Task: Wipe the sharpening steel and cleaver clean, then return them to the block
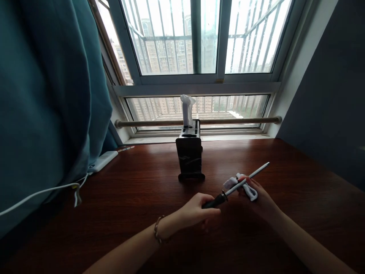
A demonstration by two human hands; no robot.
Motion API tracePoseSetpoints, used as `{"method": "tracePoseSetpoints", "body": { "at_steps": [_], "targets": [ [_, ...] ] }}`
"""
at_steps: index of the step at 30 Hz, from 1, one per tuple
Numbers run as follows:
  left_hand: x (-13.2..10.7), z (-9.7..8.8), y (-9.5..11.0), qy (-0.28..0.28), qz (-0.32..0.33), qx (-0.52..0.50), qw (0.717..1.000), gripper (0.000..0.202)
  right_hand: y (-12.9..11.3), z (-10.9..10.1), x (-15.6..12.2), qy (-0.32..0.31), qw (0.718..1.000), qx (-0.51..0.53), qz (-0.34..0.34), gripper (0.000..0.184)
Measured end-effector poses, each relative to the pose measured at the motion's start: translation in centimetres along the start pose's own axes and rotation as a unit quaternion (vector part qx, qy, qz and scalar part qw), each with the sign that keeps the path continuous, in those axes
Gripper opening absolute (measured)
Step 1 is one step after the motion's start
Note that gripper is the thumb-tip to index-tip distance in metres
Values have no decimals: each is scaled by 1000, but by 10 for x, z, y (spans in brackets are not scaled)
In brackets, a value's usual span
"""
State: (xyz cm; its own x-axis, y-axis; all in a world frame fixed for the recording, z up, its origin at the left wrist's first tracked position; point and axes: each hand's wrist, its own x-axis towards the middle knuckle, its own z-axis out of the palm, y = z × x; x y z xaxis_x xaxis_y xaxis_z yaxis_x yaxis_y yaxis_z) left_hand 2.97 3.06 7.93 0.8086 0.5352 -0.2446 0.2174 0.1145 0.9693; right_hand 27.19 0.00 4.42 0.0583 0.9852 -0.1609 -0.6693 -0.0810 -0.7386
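A long gray rod (236, 185) is slanting over the brown table (142, 179). The left hand (199, 209) is gripping its black handle (214, 201) with curled fingers. The right hand (262, 199) is holding a white cloth (252, 193), its fingertips right by the rod. Farther back, a black holder (189, 156) is standing.

A slim rod (235, 187) with a pale, straight shaft and a black handle is held by its handle in the left hand (203, 210), slanted, its tip directed to the far right. A white cloth (252, 193), crumpled and folded, is held at the shaft by the right hand (261, 198).
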Motion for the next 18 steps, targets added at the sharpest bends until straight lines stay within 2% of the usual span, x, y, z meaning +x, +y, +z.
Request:
{"method": "tracePoseSetpoints", "body": {
  "at_steps": [3, 5, 6, 7, 9, 11, 13, 16, 18],
  "targets": [
    [-5, -12, 17, -93, 61, -129, 985, 64, 0, -2, 3, -3, 996, 84, 16, 23],
    [-8, -14, 24, -101, 117, -157, 975, 90, 1, -3, 4, -9, 989, 145, 27, 21],
    [-10, -13, 25, -77, 140, -144, 977, 92, 2, -2, 4, -13, 985, 168, 33, 20],
    [-10, -11, 26, -35, 157, -118, 980, 85, 3, -1, 3, -19, 983, 180, 40, 19],
    [-12, -4, 29, 72, 184, -63, 978, 52, 6, 3, -2, -26, 983, 172, 56, 22],
    [-14, 2, 37, 159, 206, -39, 965, 27, 8, 6, -7, -15, 988, 132, 74, 28],
    [-19, 3, 56, 218, 242, -43, 945, 22, 9, 8, -10, -6, 994, 70, 79, 34],
    [-33, -12, 104, 311, 313, -70, 894, 17, 6, 7, -10, -48, 997, 8, 65, 37],
    [-45, -31, 146, 385, 397, -122, 824, 15, 2, 7, -8, -68, 996, 3, 57, 35]
  ]
}}
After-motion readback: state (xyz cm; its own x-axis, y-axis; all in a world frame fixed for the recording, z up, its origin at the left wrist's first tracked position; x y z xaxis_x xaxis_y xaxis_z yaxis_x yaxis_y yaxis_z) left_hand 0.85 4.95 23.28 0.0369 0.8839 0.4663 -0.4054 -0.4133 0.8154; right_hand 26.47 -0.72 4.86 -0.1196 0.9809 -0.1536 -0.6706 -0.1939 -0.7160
